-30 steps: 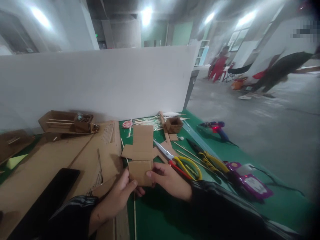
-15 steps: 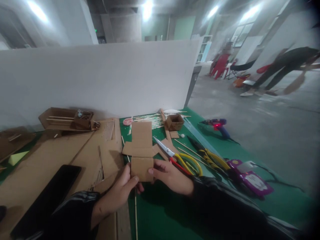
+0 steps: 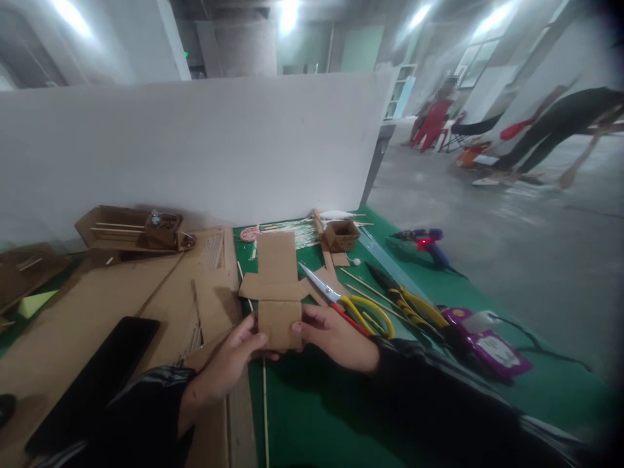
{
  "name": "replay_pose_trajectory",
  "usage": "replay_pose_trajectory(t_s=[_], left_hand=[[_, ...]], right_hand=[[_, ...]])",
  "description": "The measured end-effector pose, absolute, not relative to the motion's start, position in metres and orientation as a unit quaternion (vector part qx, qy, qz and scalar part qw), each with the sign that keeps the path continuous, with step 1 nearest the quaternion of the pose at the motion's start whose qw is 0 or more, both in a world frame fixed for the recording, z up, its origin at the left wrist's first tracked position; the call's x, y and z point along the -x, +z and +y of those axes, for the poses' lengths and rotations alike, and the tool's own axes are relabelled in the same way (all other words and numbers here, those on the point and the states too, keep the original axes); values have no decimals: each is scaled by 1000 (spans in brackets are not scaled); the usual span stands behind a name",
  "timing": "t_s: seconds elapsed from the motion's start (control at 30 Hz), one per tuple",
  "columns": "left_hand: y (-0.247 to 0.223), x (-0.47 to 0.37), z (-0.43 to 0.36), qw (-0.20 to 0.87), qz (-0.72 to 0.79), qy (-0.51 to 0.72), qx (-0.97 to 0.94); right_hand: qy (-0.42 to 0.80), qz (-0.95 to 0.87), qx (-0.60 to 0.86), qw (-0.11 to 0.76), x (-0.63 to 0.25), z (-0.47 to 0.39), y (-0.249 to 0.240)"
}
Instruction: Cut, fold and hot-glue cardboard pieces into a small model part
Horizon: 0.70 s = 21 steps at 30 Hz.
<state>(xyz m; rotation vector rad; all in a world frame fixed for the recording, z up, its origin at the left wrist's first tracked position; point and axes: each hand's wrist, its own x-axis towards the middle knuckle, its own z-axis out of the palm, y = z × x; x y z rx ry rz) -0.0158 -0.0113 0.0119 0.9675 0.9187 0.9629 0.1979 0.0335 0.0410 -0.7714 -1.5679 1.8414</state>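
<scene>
Cardboard piece (image 3: 277, 260), just below the frame's centre, is gripped at its near flap (image 3: 279, 320) by left hand (image 3: 221, 370) and right hand (image 3: 344, 341), and equal pressure should be applied for a straight crease (image 3: 280, 301).

Matt Cardboard Among Polished Metal and Plastic

The cross-shaped cardboard piece (image 3: 277, 257) is matt brown board, flat-faced with creases across it. The large cardboard sheet (image 3: 92, 325) has the same dull, papery finish, and so does the small open box (image 3: 342, 236). The scissors (image 3: 330, 294) pair smooth, bright metal blades with yellow and red plastic handles. The pliers (image 3: 414, 312) have yellow and black grips that look like plastic or rubber. Pale wooden sticks (image 3: 266, 406) look dry and unvarnished. The purple device (image 3: 497, 354) looks like smooth plastic. Dark cloth sleeves (image 3: 429, 390) carry lighter stripes. The concrete-like floor (image 3: 507, 227) has a glossy sheen.
</scene>
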Motion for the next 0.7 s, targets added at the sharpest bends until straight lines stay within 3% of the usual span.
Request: replay_pose_trajectory(t_s=[0.7], left_hand=[[13,18,-12,713,381,407,-425]], right_hand=[[736,-552,293,261,-204,39,39]])
